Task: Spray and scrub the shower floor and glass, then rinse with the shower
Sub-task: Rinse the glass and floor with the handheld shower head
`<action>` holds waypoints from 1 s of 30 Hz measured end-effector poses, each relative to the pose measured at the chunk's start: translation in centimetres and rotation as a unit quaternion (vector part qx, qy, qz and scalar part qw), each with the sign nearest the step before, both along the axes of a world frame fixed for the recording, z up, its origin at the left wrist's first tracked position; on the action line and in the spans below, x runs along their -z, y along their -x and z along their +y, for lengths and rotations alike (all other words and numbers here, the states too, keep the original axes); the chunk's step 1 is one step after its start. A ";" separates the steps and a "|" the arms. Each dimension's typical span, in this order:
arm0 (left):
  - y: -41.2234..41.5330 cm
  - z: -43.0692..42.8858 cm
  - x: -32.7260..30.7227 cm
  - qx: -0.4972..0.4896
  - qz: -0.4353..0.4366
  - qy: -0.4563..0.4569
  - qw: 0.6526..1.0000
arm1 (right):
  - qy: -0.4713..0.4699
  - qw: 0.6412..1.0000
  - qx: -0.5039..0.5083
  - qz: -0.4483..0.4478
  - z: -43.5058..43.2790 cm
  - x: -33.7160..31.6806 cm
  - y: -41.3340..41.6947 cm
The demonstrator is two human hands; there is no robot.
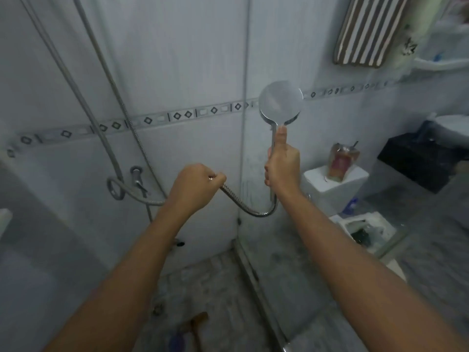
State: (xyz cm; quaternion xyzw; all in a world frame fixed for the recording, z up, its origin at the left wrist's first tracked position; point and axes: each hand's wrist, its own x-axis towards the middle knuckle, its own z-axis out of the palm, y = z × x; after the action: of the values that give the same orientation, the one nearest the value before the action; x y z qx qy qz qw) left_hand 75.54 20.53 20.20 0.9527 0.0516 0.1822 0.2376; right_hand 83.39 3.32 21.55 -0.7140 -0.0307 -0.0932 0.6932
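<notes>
The right hand [281,168] is wrapped round the handle of the shower head [280,102], thumb pressed flat up the stem, and holds it upright at about the height of the patterned tile strip. The round head sits just beside the near edge of the glass [253,185]. The left hand [196,185] is curled tight round the hose [250,210], which sags in a loop between the two hands and runs back toward the tap [137,174] on the wall. No water shows, and I cannot tell which way the head's face points. The floor [215,288] lies below, mottled and dull, so this looks like the rinse stage starting. The main risk is aim – with the head this high and this close to the glass edge, a jet could go past the panel and wet the toilet tank [335,181] beyond it. The hose loop is tight, so a hard pull by the left hand could kink it or twist the head in a wet grip. A brown thing [199,321] on the floor, too blurred to name, could trip a foot.
</notes>
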 end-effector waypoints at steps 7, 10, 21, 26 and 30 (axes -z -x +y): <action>10.1 1.9 7.2 -0.086 0.110 -0.005 0.990 | -0.070 0.969 -0.117 0.208 2.3 9.0 7.4; 15.2 3.9 10.3 -0.129 0.166 0.003 0.978 | -0.087 0.941 -0.161 0.285 4.9 13.6 11.4; 31.3 8.4 22.1 -0.211 0.283 -0.032 0.935 | -0.076 0.834 -0.280 0.469 10.9 27.1 25.5; 36.6 9.8 27.0 -0.198 0.319 -0.051 0.925 | -0.101 0.806 -0.288 0.507 12.1 31.8 31.8; 41.1 9.6 30.2 -0.211 0.343 -0.026 0.915 | -0.092 0.776 -0.292 0.551 12.3 35.0 35.5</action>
State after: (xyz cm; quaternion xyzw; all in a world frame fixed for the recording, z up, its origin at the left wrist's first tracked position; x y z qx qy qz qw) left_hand 34.44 30.10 -10.00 0.9295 0.3251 -0.1081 0.1362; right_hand 47.91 15.66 -13.46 -0.5333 0.1584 0.5205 0.6477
